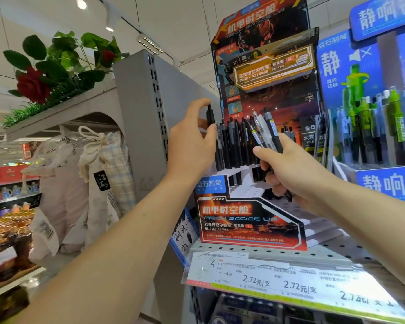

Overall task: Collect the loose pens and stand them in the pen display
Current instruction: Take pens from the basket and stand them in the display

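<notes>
Nearest, shelf-edge price tags read "2.72元/支". Above them, the right hand is closed around a bundle of loose black and clear click pens, their long axes tilting up and to the left. The left hand pinches one slim black pen upright, just left of the filled back row. Behind stands the red-and-black cardboard pen display, printed "机甲时空舱 MECH SPACE UP", "DS-0185". The left hand seems nearer the slots.

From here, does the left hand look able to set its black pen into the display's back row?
Probably yes: the left hand holds the black pen upright beside the back row, nothing between.
</notes>
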